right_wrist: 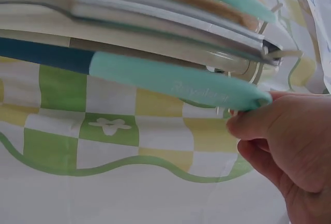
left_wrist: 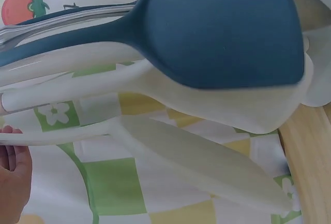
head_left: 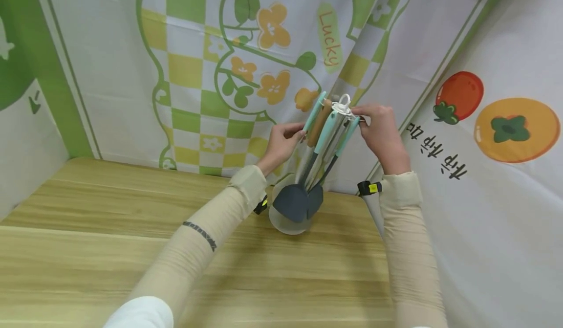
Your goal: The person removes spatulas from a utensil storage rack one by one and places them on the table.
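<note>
- My right hand (head_left: 381,131) pinches the end of the right turquoise handle (right_wrist: 176,83); my left hand (head_left: 282,146) pinches the left turquoise handle (head_left: 314,115).
- Both handles sit beside the white rack top (head_left: 341,107).
- I judge them light, stiff, perhaps slick; near the upper end feels surest.
- Lower down, the dark blade (head_left: 289,203) probably flexes a little.
- Farther below, the round base (head_left: 288,227) stands on the wooden table (head_left: 132,196).

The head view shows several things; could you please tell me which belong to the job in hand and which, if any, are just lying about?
Likely part of the job:
white utensil rack
dark-bladed spatula
brown-handled utensil
left hand, pinching one turquoise handle
right hand, pinching another turquoise handle

Just surroundings, not loose items:
wooden tabletop
checkered hanging cloth
fruit-print cloth
</note>
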Demonstrator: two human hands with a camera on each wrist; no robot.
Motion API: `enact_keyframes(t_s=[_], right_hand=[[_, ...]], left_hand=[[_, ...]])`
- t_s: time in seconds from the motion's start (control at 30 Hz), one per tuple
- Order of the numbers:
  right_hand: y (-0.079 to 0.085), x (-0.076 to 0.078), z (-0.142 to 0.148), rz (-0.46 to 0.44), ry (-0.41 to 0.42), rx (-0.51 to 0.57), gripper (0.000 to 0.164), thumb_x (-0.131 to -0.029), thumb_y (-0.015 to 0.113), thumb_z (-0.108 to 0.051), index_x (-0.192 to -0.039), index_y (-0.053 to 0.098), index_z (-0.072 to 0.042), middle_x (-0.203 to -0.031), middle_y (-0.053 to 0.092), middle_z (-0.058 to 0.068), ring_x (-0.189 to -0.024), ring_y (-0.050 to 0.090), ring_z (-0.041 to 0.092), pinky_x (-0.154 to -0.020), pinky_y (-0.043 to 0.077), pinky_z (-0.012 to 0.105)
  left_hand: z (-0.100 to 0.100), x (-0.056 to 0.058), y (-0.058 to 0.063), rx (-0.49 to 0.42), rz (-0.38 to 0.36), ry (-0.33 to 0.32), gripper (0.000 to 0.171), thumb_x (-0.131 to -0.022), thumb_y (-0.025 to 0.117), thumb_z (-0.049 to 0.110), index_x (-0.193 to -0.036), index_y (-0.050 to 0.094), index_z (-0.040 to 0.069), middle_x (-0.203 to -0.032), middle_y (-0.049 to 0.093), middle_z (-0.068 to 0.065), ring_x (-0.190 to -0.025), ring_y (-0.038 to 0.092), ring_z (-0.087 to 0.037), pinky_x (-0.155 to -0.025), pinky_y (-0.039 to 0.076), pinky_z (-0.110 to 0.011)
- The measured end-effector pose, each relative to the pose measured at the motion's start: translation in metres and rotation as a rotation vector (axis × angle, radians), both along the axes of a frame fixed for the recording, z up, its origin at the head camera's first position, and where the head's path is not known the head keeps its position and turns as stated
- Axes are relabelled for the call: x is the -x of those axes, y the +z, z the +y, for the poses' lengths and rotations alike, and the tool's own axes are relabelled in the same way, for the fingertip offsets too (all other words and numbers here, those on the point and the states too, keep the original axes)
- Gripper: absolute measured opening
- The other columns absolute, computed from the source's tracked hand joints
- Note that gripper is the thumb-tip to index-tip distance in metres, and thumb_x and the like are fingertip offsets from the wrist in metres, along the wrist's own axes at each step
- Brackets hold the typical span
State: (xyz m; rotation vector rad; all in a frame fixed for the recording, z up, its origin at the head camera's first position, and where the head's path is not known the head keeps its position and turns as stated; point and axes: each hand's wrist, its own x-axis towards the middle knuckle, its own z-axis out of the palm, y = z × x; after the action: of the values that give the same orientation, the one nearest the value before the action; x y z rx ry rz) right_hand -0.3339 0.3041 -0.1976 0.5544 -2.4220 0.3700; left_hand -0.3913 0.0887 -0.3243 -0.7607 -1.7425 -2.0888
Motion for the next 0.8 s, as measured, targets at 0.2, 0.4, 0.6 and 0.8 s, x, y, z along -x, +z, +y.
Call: enact_keyframes(t_s=[0.2,0.4,0.6,0.8], right_hand=[[-0.002,-0.006,-0.001,-0.092,-0.009,-0.061,0.048,-0.091,0.043,0.019,-0.133,0.063,0.006,-0.138,0.060,0.026,-0.129,0.055,0.042,-0.093,0.054,0.047],[-0.001,-0.008,-0.004,-0.159,0.006,-0.041,0.043,-0.097,0.044,0.006,-0.137,0.057,0.010,-0.144,0.050,0.029,-0.134,0.046,0.044,-0.100,0.046,0.053],[-0.004,-0.008,-0.003,-0.160,0.007,0.000,0.037,-0.104,0.048,0.001,-0.139,0.055,0.010,-0.137,0.049,0.029,-0.126,0.049,0.043,-0.103,0.047,0.055],[-0.010,-0.007,-0.002,-0.133,0.035,0.140,0.035,-0.101,0.050,0.007,-0.135,0.060,0.009,-0.128,0.056,0.027,-0.117,0.058,0.039,-0.103,0.053,0.049]], left_hand=[[-0.007,-0.003,-0.002,0.012,-0.005,0.025,0.027,-0.099,0.064,0.002,-0.124,0.070,-0.005,-0.111,0.072,-0.027,-0.098,0.071,-0.038,-0.086,0.061,-0.035],[-0.015,-0.008,0.000,-0.012,0.007,0.035,0.027,-0.098,0.066,0.004,-0.124,0.070,-0.003,-0.111,0.072,-0.028,-0.100,0.071,-0.036,-0.091,0.059,-0.046],[-0.023,-0.012,0.001,-0.024,0.022,0.060,0.027,-0.097,0.067,0.004,-0.123,0.071,-0.004,-0.111,0.072,-0.028,-0.100,0.071,-0.039,-0.087,0.060,-0.033],[-0.033,-0.018,0.001,-0.032,0.038,0.071,0.026,-0.096,0.069,0.002,-0.121,0.071,-0.005,-0.110,0.072,-0.028,-0.099,0.071,-0.041,-0.086,0.059,-0.026]])
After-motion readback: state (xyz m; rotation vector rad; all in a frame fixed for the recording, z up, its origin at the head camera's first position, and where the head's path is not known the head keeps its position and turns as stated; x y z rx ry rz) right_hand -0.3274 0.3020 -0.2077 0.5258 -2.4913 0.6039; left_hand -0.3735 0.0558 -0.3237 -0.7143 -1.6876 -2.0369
